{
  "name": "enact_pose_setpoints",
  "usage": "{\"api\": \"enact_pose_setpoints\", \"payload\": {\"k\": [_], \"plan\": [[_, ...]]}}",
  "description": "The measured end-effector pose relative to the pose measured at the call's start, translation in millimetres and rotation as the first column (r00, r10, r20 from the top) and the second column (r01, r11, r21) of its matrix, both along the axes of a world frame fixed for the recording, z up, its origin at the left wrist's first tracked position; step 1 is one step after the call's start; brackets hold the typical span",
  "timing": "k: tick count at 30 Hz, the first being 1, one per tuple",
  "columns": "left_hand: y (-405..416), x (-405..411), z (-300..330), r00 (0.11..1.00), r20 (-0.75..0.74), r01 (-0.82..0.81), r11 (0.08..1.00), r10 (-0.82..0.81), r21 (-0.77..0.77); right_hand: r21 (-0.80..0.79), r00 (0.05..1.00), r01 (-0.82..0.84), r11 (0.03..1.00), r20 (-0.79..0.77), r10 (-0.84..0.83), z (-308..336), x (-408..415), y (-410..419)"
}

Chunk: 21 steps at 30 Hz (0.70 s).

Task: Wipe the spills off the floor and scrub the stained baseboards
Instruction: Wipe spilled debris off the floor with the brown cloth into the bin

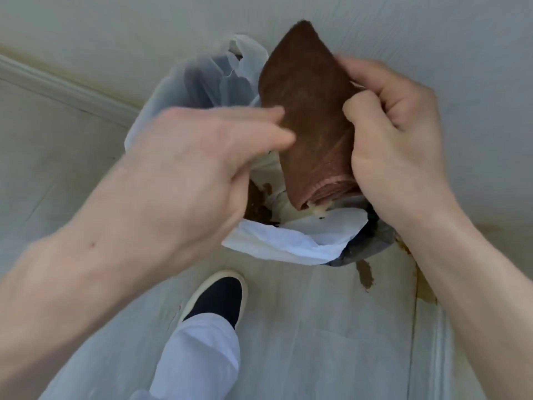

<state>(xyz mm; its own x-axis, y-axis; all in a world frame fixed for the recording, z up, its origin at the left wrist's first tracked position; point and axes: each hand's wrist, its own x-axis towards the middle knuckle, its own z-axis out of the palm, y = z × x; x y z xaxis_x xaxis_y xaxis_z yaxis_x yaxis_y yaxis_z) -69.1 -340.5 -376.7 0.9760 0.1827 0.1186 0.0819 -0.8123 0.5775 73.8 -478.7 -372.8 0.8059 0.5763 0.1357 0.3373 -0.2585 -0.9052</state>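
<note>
My right hand (395, 140) grips a folded brown cloth (308, 116) and holds it over a bin lined with a white plastic bag (277, 241). My left hand (202, 171) is blurred, its fingers stretched toward the cloth's left edge and touching it. Brown muck (258, 206) lies inside the bag. On the pale floor just below the bin sits a brown spill (365, 274). A yellowish stain (424, 290) runs along the floor seam at the right. A white baseboard (66, 89) crosses the upper left.
My foot in a dark slip-on shoe (219, 298) with a white trouser leg (199, 356) stands on the floor just in front of the bin. The pale wall (432, 30) rises behind the bin.
</note>
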Motion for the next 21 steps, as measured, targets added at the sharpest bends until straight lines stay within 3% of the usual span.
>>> {"api": "enact_pose_setpoints", "payload": {"k": [2,3,6,8,9,11,13,14,16,18,19,21], "plan": [[3,-3,-13,0.978,-0.207,-0.012,0.996,0.030,0.085,0.078,0.999,0.016,0.997,-0.041,-0.013,3,1,0],[5,0,-15,0.977,-0.199,-0.061,0.995,0.075,0.074,0.126,0.998,0.028,0.992,-0.066,-0.020,6,4,-3],[8,4,-9,0.960,0.014,-0.276,0.950,0.281,-0.149,0.219,0.983,0.063,0.974,-0.184,-0.022,11,6,-9],[-8,5,2,0.970,0.068,-0.213,0.950,0.233,-0.227,0.241,0.962,0.099,0.965,-0.271,-0.031,12,6,-11],[-18,6,-1,0.989,0.062,-0.121,0.975,0.135,-0.187,0.239,0.956,0.122,0.963,-0.288,-0.049,12,6,-13],[-27,3,-7,0.990,-0.134,0.026,0.999,-0.030,-0.033,0.187,0.969,0.131,0.974,-0.230,-0.086,8,5,-15],[-18,2,-5,0.941,-0.326,-0.075,0.995,0.092,0.064,0.110,0.987,0.113,0.988,-0.129,-0.098,3,5,-16],[-13,2,-2,0.956,-0.259,-0.130,0.990,0.140,0.055,0.090,0.990,0.103,0.991,-0.104,-0.094,1,4,-16],[-15,5,2,0.991,-0.105,-0.080,0.997,0.079,-0.006,0.065,0.993,0.091,0.994,-0.078,-0.086,-1,3,-17],[-16,7,-8,0.976,-0.218,0.035,0.995,-0.015,0.089,0.046,0.993,0.099,0.994,-0.064,-0.096,0,0,-21],[-12,9,-9,0.955,-0.297,0.008,0.994,0.026,0.112,0.044,0.993,0.107,0.993,-0.063,-0.104,1,0,-24],[0,18,-15,0.965,-0.185,-0.178,0.982,0.186,0.061,0.082,0.985,0.128,0.988,-0.128,-0.117,1,2,-35]]}}
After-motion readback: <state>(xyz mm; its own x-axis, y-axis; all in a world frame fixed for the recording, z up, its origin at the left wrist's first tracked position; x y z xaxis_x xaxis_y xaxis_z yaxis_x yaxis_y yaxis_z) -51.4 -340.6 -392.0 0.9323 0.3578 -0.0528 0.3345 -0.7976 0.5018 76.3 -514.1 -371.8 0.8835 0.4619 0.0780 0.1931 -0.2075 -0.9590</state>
